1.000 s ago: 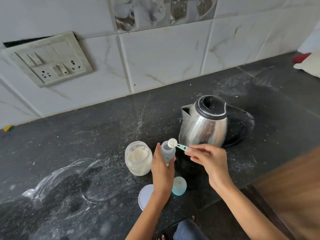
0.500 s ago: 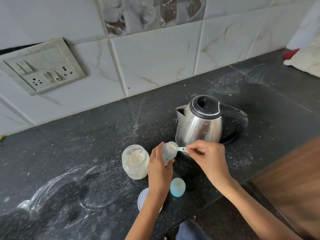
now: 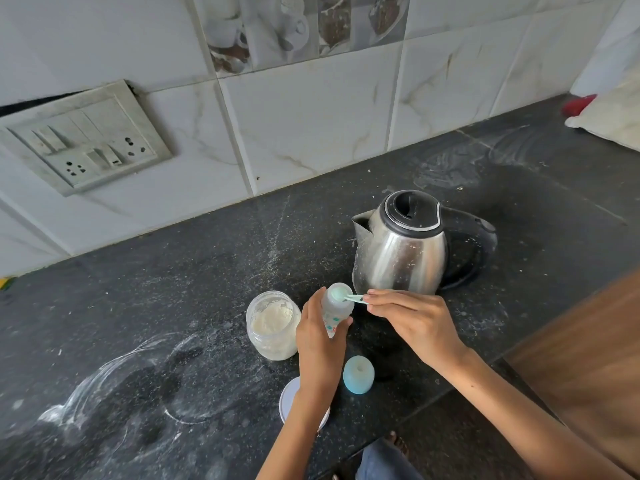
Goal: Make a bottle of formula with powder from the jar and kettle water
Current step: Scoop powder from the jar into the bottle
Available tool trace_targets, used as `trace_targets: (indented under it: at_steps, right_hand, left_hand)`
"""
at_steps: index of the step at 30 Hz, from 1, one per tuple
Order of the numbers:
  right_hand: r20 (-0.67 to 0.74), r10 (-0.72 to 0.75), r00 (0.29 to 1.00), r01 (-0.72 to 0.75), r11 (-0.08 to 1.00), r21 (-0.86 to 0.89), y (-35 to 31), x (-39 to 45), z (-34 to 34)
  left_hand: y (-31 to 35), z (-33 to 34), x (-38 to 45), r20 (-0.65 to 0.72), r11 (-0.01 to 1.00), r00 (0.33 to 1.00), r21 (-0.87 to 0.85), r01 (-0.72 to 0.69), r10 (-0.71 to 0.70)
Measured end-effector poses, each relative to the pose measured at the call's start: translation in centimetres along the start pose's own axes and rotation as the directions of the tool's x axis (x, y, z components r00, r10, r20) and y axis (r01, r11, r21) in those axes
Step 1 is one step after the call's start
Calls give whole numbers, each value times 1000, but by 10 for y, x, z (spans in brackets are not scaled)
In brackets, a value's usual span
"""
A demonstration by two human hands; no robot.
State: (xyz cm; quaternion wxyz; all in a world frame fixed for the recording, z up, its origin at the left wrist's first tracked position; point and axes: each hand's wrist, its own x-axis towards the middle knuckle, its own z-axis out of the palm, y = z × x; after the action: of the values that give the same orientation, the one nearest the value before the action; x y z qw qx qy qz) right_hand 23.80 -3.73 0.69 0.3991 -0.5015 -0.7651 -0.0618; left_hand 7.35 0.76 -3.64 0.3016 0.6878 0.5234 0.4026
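Fingers of the right hand pinch the thin handle of a small green scoop, tipped into the open mouth of the clear little bottle. Left hand wraps tight around the bottle, leaning it right, near the shiny kettle. An open jar of white powder stands just left. A blue cap sits nearer on the dark counter.

This is looking like a home kitchen. A dark stone counter, dusted with white powder, is running along a wall of marbled tiles, with printed cup-and-cake tiles showing at 12 o'clock. A switch-and-socket plate is sitting at 10 o'clock, and a steel electric kettle is standing at 2 o'clock.
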Motion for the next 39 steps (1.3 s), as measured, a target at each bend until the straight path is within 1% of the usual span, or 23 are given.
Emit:
trace_targets:
  at_steps: [1, 3, 6, 7, 9, 15, 19, 21, 23, 26, 28, 30, 32, 34, 37, 39]
  right_hand:
    - [-13, 46, 999, -45, 999, 27, -1, 1, 0]
    - [-44, 225, 973, -217, 967, 132, -4, 7, -1]
    - [-28, 483, 875, -456, 843, 284, -9, 17, -7]
    - [-2, 544, 839, -515, 795, 322, -10, 20, -9]
    - [34, 618, 785, -586, 724, 364, -11, 23, -11]
    - [56, 716, 695, -663, 610, 434, -16, 29, -6]
    - [47, 772, 633, -681, 527, 509, -22, 27, -4]
    - [44, 788, 614, -678, 498, 540, -24, 26, -4]
    - [69, 794, 604, -672, 460, 581, -28, 27, -3]
    - [134, 796, 590, -660, 380, 648, -34, 33, 0]
    - [180, 796, 578, -663, 329, 673, -38, 40, 6]
    - [211, 767, 606, -670, 349, 655, -41, 48, 16]
    - [234, 720, 654, -673, 412, 614, -45, 57, 28]
    - [232, 661, 714, -659, 520, 544, -49, 65, 41]
    - [217, 538, 815, -577, 716, 391, -53, 74, 61]
    - [239, 462, 854, -515, 813, 270, -54, 77, 74]
  left_hand:
    - [0, 0, 0, -2, 1000, 1000, -14, 9, -9]
    - [0, 0, 0, -3, 998, 999, -44, 34, -34]
    - [1, 1, -1, -6, 997, 999, -63, 53, -53]
    - [1, 2, -1, -8, 996, 998, -66, 56, -57]
    - [2, 3, -2, -8, 995, 998, -77, 66, -67]
    - [0, 7, -6, 3, 984, 991, -118, 134, -134]
    - [-2, 5, -8, 14, 979, 985, -106, 174, -173]
    - [0, 2, -11, 25, 979, 984, -97, 177, -176]
    - [3, -4, -19, 19, 985, 988, -75, 157, -156]
    - [7, -20, -36, -36, 996, 996, -7, 84, -85]
    - [7, -33, -46, -70, 997, 994, -3, 83, -83]
    - [3, -44, -52, -107, 995, 989, -14, 98, -99]
    - [0, -52, -56, -140, 994, 984, -10, 109, -109]
    - [-2, -55, -58, -160, 993, 980, -4, 116, -115]
    - [-3, -58, -61, -175, 993, 977, -12, 120, -120]
    - [-3, -59, -63, -181, 993, 977, -14, 116, -117]
